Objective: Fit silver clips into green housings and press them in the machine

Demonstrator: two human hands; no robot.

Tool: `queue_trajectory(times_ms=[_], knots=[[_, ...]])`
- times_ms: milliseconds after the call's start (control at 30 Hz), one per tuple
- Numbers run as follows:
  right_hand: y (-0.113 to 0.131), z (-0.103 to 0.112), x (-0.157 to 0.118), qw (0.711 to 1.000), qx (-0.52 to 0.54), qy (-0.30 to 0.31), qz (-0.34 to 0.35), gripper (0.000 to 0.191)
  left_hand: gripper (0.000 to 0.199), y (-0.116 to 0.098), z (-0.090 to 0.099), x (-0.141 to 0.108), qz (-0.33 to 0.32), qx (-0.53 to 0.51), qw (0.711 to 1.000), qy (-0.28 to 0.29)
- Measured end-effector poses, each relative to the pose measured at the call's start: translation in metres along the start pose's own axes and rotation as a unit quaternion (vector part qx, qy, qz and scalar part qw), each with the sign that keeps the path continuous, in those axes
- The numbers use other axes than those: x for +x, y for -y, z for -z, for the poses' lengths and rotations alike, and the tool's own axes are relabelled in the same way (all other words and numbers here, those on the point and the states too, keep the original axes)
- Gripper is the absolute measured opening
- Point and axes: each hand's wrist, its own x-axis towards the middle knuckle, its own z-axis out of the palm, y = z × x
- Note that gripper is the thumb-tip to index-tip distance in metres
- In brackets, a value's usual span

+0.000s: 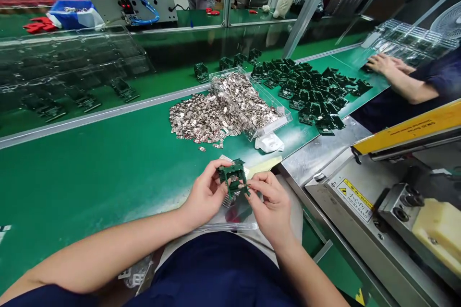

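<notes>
Left hand (205, 196) and right hand (270, 206) pinch a small dark-green plastic frame (233, 177) between fingertips, seemingly steadying it, near the heap of silvery metal clips (201, 120).

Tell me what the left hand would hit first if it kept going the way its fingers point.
The left hand points right, toward the small green plastic frame it already grips with the right hand. Past the frame it would probably meet the right hand's fingers, though depth is hard to judge.

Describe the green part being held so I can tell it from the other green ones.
On the green bench, nearest the camera, left hand and right hand pinch one small green frame. The other green parts lie heaped beyond the clear tray of metal pieces.
</notes>
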Motion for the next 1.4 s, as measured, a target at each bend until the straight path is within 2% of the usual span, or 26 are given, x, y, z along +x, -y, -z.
queue_trajectory(times_ms=[133, 267, 400, 500, 633, 733, 800, 867, 900, 967, 1000, 1067, 1100, 1133, 1167, 1200, 1233, 1267, 1333, 1367, 1400], knots=[[0.004, -0.017, 0.001, 1.0, -0.025, 0.001, -0.012, 0.009, 0.031, -0.006, 0.002, -0.01, -0.024, 0.004, 1.0, 0.005], [0.009, -0.022, -0.001, 0.999, -0.036, 0.005, -0.029, 0.016, 0.031, -0.004, 0.004, -0.015, -0.043, 0.008, 0.999, 0.005], [0.006, -0.03, -0.004, 0.997, -0.012, -0.032, -0.063, 0.018, 0.03, 0.004, 0.003, -0.019, -0.032, 0.019, 0.999, -0.02], [-0.001, -0.039, -0.008, 0.994, 0.029, -0.062, -0.086, 0.02, 0.029, 0.008, 0.001, -0.022, -0.029, 0.025, 0.999, -0.03], [-0.008, -0.043, -0.013, 0.977, 0.16, -0.059, -0.127, 0.023, 0.028, 0.003, 0.001, -0.022, -0.036, 0.02, 0.999, -0.024], [-0.006, -0.023, -0.015, 0.979, 0.169, -0.047, -0.098, 0.027, 0.029, -0.008, -0.002, -0.018, -0.026, 0.021, 0.999, 0.009], [-0.001, 0.005, -0.016, 0.996, 0.085, -0.02, -0.025, 0.052, 0.031, -0.017, -0.01, -0.013, -0.014, 0.034, 0.998, 0.047], [0.006, 0.042, -0.022, 0.998, 0.0, 0.023, 0.053, 0.068, 0.032, -0.026, -0.025, -0.007, -0.004, 0.045, 0.991, 0.125], [0.01, 0.063, -0.027, 0.996, -0.026, 0.039, 0.08, 0.068, 0.034, -0.031, -0.035, -0.002, -0.002, 0.045, 0.982, 0.186], [0.017, 0.108, -0.046, 0.993, -0.052, 0.039, 0.1, 0.062, 0.044, -0.042, -0.062, 0.013, -0.007, 0.042, 0.943, 0.331], [0.019, 0.131, -0.059, 0.994, -0.061, 0.009, 0.093, 0.061, 0.051, -0.048, -0.08, 0.024, -0.019, 0.049, 0.918, 0.394], [0.021, 0.176, -0.092, 0.986, -0.089, -0.128, 0.057, 0.063, 0.061, -0.061, -0.125, 0.049, -0.07, 0.085, 0.874, 0.473], [0.02, 0.198, -0.109, 0.966, -0.106, -0.234, 0.04, 0.063, 0.065, -0.067, -0.153, 0.06, -0.111, 0.108, 0.861, 0.485], [0.019, 0.218, -0.127, 0.928, -0.122, -0.352, 0.027, 0.062, 0.068, -0.072, -0.184, 0.07, -0.154, 0.13, 0.852, 0.483], [0.017, 0.237, -0.142, 0.878, -0.136, -0.459, 0.021, 0.059, 0.073, -0.076, -0.216, 0.078, -0.195, 0.144, 0.845, 0.477], [0.015, 0.255, -0.156, 0.83, -0.145, -0.538, 0.019, 0.057, 0.081, -0.078, -0.249, 0.083, -0.225, 0.152, 0.838, 0.474], [0.014, 0.27, -0.166, 0.797, -0.151, -0.585, 0.012, 0.056, 0.088, -0.079, -0.281, 0.086, -0.236, 0.159, 0.831, 0.478], [0.012, 0.283, -0.173, 0.778, -0.153, -0.609, 0.005, 0.056, 0.093, -0.079, -0.309, 0.088, -0.234, 0.164, 0.826, 0.486], [0.011, 0.302, -0.178, 0.78, -0.151, -0.607, -0.013, 0.059, 0.09, -0.078, -0.351, 0.09, -0.197, 0.154, 0.827, 0.503], [0.011, 0.308, -0.175, 0.789, -0.149, -0.595, -0.017, 0.061, 0.086, -0.077, -0.362, 0.091, -0.172, 0.133, 0.836, 0.504], [0.011, 0.312, -0.17, 0.801, -0.149, -0.58, -0.017, 0.062, 0.082, -0.077, -0.366, 0.092, -0.146, 0.1, 0.848, 0.5]])
